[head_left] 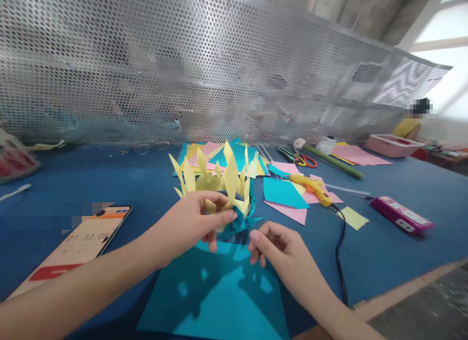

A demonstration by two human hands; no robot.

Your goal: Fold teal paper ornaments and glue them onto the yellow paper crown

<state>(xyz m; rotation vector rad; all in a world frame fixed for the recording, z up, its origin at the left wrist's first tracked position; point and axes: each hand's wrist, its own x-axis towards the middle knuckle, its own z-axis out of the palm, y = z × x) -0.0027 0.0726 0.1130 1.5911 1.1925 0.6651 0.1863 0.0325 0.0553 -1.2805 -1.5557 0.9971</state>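
Observation:
A yellow paper crown (231, 176) with tall pointed tips is held up above the table, blue paper pieces (239, 225) fixed along its lower right side. My left hand (201, 215) grips its near edge, thumb and fingers pinched over the band and a bit of blue paper. Just right of the crown, my right hand (274, 245) is closed with thumb against curled fingers; whether anything small is between them is hidden. Under both hands lies a sheet of blue paper (219, 301), with their shadows across it.
A yellow glue gun (312, 188) with a black cord lies on the right, near a purple power strip (400, 214). Coloured paper (285, 192), scissors (307, 160) and a green stick (334, 162) lie behind. A phone (78, 245) is at left; a perforated metal screen (219, 62) closes the back.

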